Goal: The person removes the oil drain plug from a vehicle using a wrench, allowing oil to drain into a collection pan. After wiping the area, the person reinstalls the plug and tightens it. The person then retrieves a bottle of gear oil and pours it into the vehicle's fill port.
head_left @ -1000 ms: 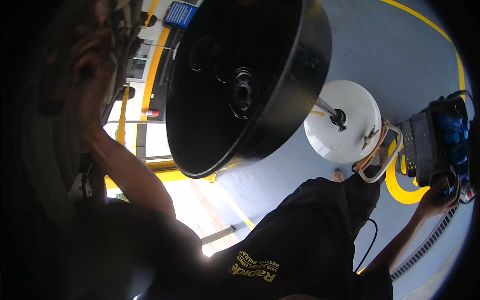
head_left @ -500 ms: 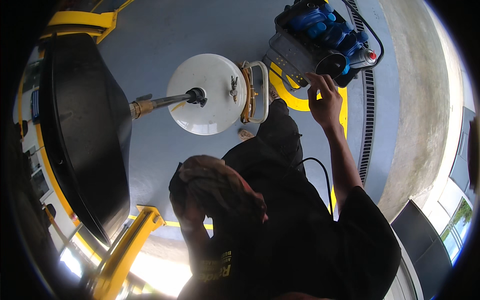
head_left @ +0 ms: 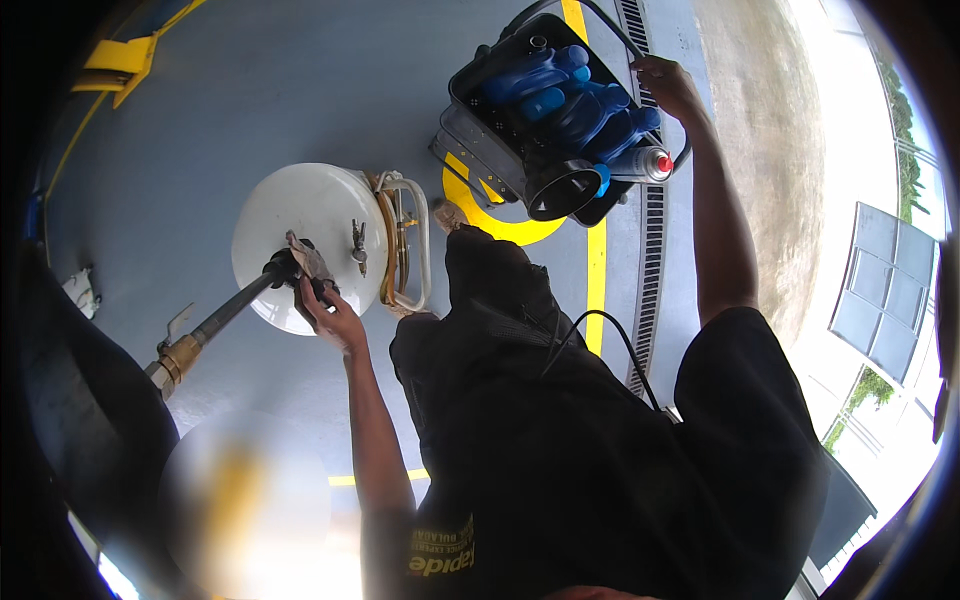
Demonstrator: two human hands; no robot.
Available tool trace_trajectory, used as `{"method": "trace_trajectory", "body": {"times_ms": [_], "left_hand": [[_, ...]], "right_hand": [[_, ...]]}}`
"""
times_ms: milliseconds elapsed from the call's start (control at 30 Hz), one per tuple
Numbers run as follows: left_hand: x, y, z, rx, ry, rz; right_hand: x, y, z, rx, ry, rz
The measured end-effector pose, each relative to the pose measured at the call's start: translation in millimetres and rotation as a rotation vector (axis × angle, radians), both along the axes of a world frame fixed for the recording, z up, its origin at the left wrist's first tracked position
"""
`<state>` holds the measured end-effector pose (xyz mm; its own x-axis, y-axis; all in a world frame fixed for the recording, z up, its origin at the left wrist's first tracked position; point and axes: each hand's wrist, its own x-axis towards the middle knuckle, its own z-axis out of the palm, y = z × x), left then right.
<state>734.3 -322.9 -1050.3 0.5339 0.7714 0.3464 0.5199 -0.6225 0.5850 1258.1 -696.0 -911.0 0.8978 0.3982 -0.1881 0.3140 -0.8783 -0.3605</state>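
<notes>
My left hand [head_left: 329, 308] holds a crumpled, dirty rag [head_left: 308, 258] against the black fitting at the centre of a white round tank [head_left: 275, 205]. A metal pole [head_left: 232, 312] with a brass valve [head_left: 179, 358] rises from that fitting toward a large black basin [head_left: 100, 410] at lower left. My right hand [head_left: 668, 85] grips the black handle [head_left: 625, 40] of a black caddy [head_left: 480, 105]. It holds several blue bottles [head_left: 600, 120], a spray can with a red top [head_left: 645, 164] and a black funnel [head_left: 555, 195].
A yellow steel lift part [head_left: 125, 65] stands at upper left on the blue-grey floor [head_left: 250, 90] with yellow markings. A long drain grate [head_left: 645, 300] runs at the right beside bare concrete [head_left: 760, 120]. Grey panels [head_left: 880, 290] stand at far right. A black cable [head_left: 575, 335] loops by my legs.
My view has swung downward. My left hand has come from up high down to the tank with the rag. My right hand has moved onto the caddy's handle.
</notes>
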Motion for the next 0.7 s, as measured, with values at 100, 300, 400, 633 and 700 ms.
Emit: {"method": "trace_trajectory", "body": {"times_ms": [100,300,400,633,700], "left_hand": [[47.6,-12.8,-15.2,-0.019,0.043,0.015],[104.5,-41.0,-40.0,-0.348,0.172,0.547],[101.1,4.5,-57.6,-0.387,0.196,0.571],[-62.2,137.6,-56.4,-0.491,0.150,0.475],[-85.3,134.2,-50.9,-0.508,0.217,0.533]], "right_hand": [[76.6,-35.6,-71.6,-0.072,0.361,0.158],[168.1,5.8,-87.9,-0.368,0.298,0.436],[167.7,69.6,-114.8,-0.565,0.476,0.374],[48.8,45.4,-183.1,-0.033,0.453,0.542],[29.5,76.4,-159.9,-0.105,0.352,0.552]]}}
